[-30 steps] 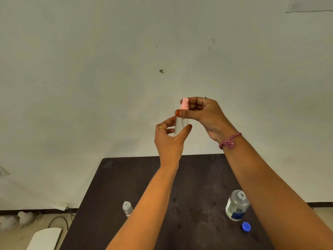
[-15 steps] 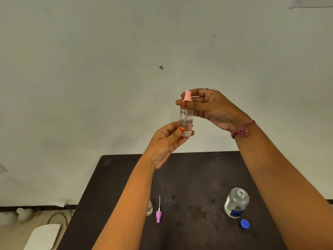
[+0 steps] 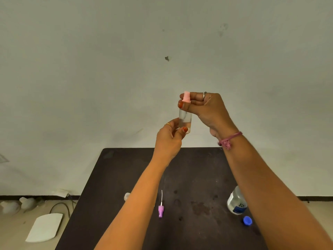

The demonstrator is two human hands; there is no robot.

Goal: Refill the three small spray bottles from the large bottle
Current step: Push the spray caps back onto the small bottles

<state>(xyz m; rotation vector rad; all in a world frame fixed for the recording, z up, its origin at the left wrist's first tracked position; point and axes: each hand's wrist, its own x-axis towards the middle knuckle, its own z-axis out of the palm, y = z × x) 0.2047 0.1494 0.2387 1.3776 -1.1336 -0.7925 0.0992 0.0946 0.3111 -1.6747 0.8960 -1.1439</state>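
Observation:
I hold a small clear spray bottle (image 3: 185,120) upright in the air in front of the wall. My left hand (image 3: 170,138) pinches its base. My right hand (image 3: 205,107) grips its pink spray top (image 3: 186,97) from above. On the dark table (image 3: 198,168) the large clear bottle (image 3: 236,202) with a blue label stands uncapped at the right, partly behind my right forearm. Its blue cap (image 3: 247,220) lies beside it. A purple spray head with its white tube (image 3: 161,208) lies near the middle. Another small clear bottle (image 3: 127,196) peeks out behind my left forearm.
A plain pale wall fills the upper view. To the table's left, the floor holds a white flat board (image 3: 44,228), black cables (image 3: 59,207) and some pale objects (image 3: 10,206) by the baseboard.
My right hand's fingers have shifted round the pink top, and my left hand's grip has moved to the bottle's base. The view has tilted slightly.

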